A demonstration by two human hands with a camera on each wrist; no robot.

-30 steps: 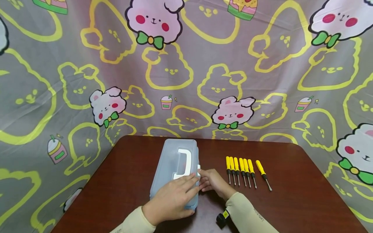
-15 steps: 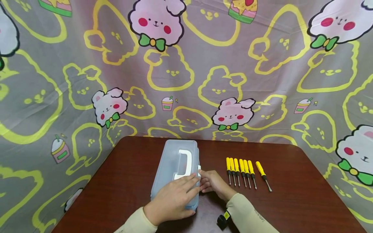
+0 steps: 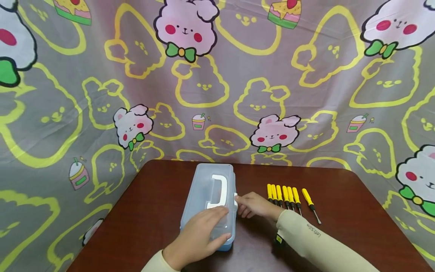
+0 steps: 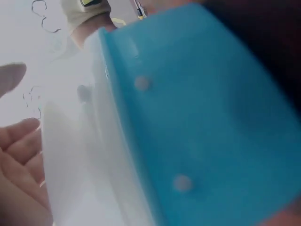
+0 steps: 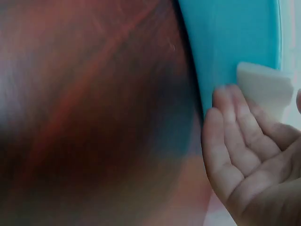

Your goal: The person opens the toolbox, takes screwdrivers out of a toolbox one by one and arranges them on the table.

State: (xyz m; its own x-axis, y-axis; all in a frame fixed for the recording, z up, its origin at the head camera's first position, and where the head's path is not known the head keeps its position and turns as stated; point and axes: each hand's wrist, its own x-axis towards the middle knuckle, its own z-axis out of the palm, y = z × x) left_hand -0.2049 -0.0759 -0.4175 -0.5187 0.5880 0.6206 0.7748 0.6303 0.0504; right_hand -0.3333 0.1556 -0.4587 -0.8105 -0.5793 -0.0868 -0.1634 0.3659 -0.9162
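A toolbox (image 3: 200, 192) with a clear lid and blue base stands on the table, its white handle (image 3: 223, 190) lying flat on the lid. My left hand (image 3: 200, 234) is over the near end of that lid, fingers extended; whether they all touch it I cannot tell. At the box's right side my right hand (image 3: 253, 206) has its thumb and fingers at the white latch (image 5: 265, 87), seemingly pinching it. The right wrist view shows its other fingers bent against the blue wall. In the left wrist view the box's blue end (image 4: 202, 113) fills much of the frame.
Several yellow-handled screwdrivers (image 3: 284, 192) lie in a row right of the box, partly behind my right forearm. One more screwdriver (image 3: 308, 198) lies apart, further right. A patterned cloth (image 3: 217, 83) hangs behind the brown table (image 3: 159, 211).
My left hand has slid back toward the box's near end, its thumb now spread. The right forearm has swung outward and covers part of the screwdrivers. The box stays shut.
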